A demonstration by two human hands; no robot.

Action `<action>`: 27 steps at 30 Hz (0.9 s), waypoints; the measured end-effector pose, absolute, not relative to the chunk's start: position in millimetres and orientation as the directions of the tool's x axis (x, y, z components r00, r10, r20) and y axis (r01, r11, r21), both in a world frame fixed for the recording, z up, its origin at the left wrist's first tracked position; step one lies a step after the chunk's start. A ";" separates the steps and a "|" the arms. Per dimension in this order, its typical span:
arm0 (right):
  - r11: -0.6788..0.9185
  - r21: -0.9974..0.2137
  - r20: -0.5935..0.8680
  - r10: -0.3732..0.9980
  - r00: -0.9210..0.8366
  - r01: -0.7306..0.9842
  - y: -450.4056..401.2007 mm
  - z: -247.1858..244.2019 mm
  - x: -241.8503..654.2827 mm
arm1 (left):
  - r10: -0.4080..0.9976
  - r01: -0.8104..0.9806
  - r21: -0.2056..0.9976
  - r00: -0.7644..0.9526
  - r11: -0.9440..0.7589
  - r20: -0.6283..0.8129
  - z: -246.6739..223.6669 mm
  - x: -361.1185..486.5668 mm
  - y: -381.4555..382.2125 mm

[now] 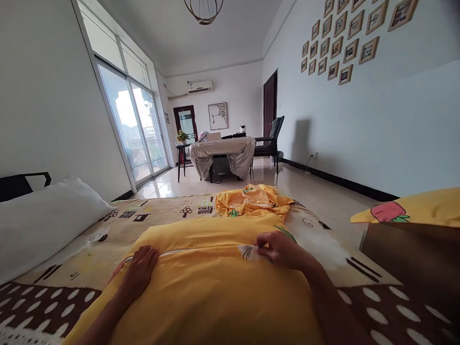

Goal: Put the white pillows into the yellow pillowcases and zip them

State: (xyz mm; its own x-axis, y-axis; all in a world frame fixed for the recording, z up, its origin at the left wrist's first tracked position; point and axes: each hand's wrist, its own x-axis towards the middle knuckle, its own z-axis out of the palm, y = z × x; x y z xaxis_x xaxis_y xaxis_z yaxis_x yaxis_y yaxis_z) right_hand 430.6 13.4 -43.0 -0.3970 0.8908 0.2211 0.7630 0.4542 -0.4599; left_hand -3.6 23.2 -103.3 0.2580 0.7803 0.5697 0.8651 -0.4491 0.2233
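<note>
A plump yellow pillow (212,295) in its cover lies in front of me on the bed. Across its upper part runs a pale zipper (180,251). My left hand (140,268) rests flat on the cover at the zipper's left part, fingers stretched out. At the right end of the visible zipper, my right hand (279,249) is closed in a pinch on the zipper line; its fingers hide any pull tab. Just beyond the pillow, a crumpled yellow printed cloth (250,199) lies on the bed.
A patterned blanket (166,208) covers the bed. To the left is a white pillow (45,221); at right, yellow fabric (437,206) lies over a brown surface. Farther off stand a draped table (221,147) and a black chair (270,140), near a sliding glass door (136,125).
</note>
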 end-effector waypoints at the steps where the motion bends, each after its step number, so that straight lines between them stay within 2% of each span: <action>1: 0.458 -0.464 0.221 0.889 -0.401 0.758 13.4 -42.9 430.7 | 0.776 0.865 0.226 0.251 -0.448 0.579 -103.9 -2.7 22.4; 15: 0.379 -0.451 0.154 0.925 -0.348 0.808 12.0 -44.1 431.3 | 0.817 0.904 0.285 0.109 -0.318 0.566 -104.2 0.1 35.3; 21: 0.365 -0.471 0.145 0.930 -0.338 0.803 10.9 -44.2 429.9 | 0.916 0.916 0.340 0.065 -0.212 0.396 -88.1 2.3 45.4; 27: 0.427 -0.340 0.103 0.902 -0.418 0.838 11.2 -32.4 425.7 | 0.965 0.945 0.247 0.168 -0.216 0.202 -52.8 4.4 62.6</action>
